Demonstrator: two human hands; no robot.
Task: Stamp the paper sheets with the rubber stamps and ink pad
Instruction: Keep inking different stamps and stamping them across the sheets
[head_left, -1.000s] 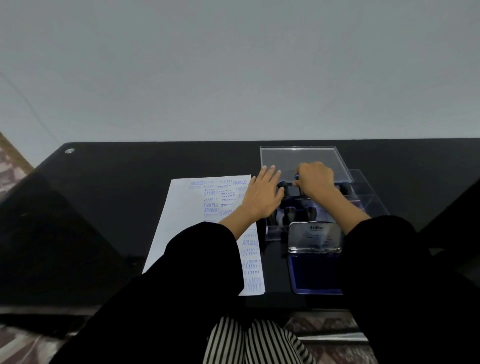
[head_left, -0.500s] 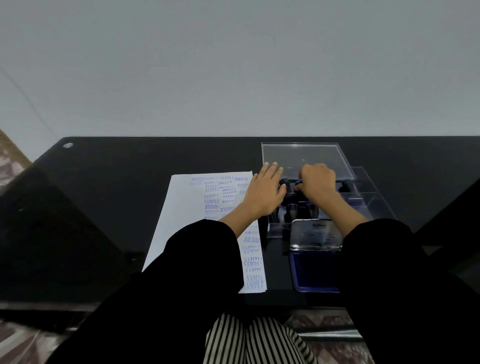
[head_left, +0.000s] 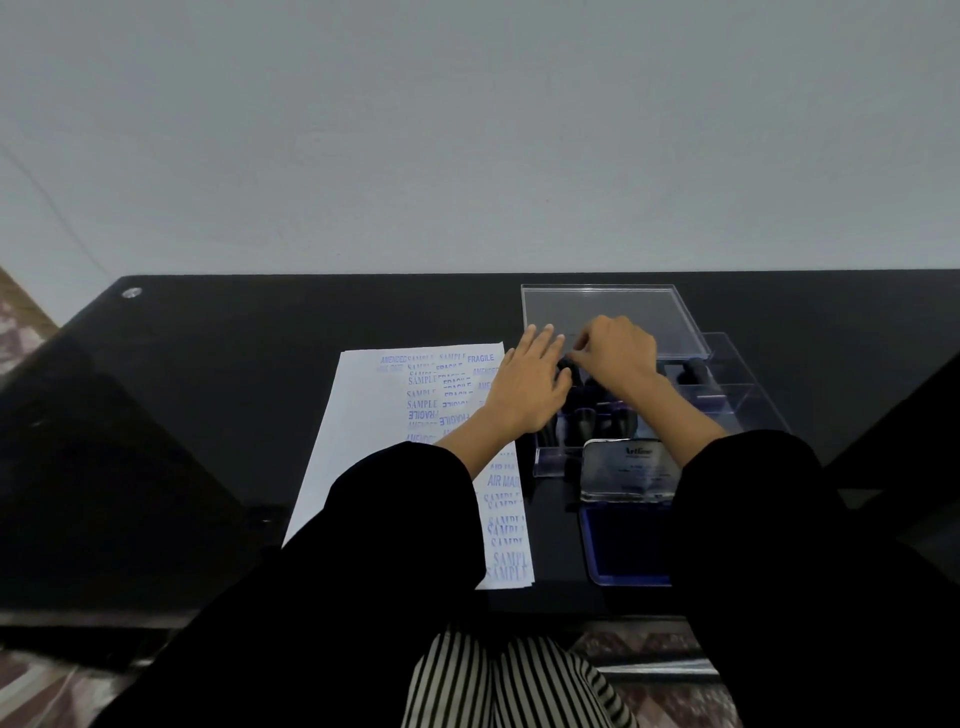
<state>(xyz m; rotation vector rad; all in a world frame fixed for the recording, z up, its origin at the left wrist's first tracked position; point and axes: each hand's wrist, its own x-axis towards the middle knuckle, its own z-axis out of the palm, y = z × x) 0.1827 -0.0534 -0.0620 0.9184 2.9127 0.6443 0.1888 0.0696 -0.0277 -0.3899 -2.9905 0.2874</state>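
Seeing my left grip (head_left: 524, 389) flat, fingers straight, at the edge of the paper sheet (head_left: 374, 441); right grip (head_left: 618, 353) curled over the stamps (head_left: 584, 421), and I cannot tell whether it holds one.

left grip (head_left: 524, 387): flat, fingers straight | right grip (head_left: 618, 353): fingers curled, knuckles up | nearly touching

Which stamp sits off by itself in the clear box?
The black stamp at the far right, past the right hand; other stamps crowd the left.

Dim, flat light; wide-angle edge warp.
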